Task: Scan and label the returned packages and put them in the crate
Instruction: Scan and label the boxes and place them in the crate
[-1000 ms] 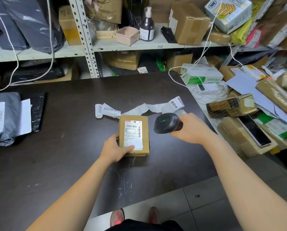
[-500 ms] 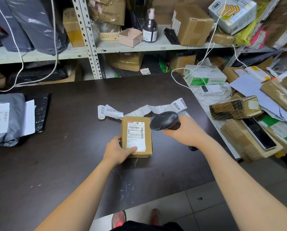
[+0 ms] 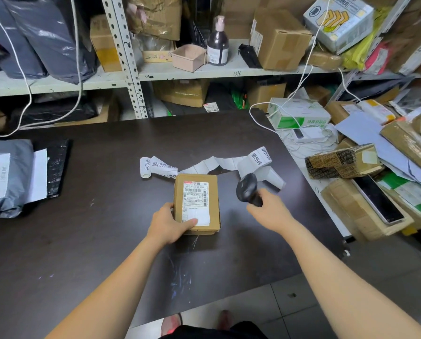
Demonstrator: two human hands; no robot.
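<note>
We are leaning over the dark bench [image 3: 82,241], which is carrying everything in play. Behind it, a metal shelf [image 3: 204,72] is holding cartons and a pump bottle [image 3: 218,45]. At the bench's left edge, a grey mailer bag [image 3: 6,177] is lying flat. Near the middle of the bench, the cardboard package [image 3: 180,192] is lying with its shipping label facing up. A strip of return labels [image 3: 219,163] is trailing across the bench just behind it. Our left grip [image 3: 169,225] is curling round the package's near-left corner, with the thumb pressing on the label. Our right grip [image 3: 270,212] is wrapping round the handle of the black barcode scanner [image 3: 247,189], holding it head uppermost just right of the package and apart from it.
</note>
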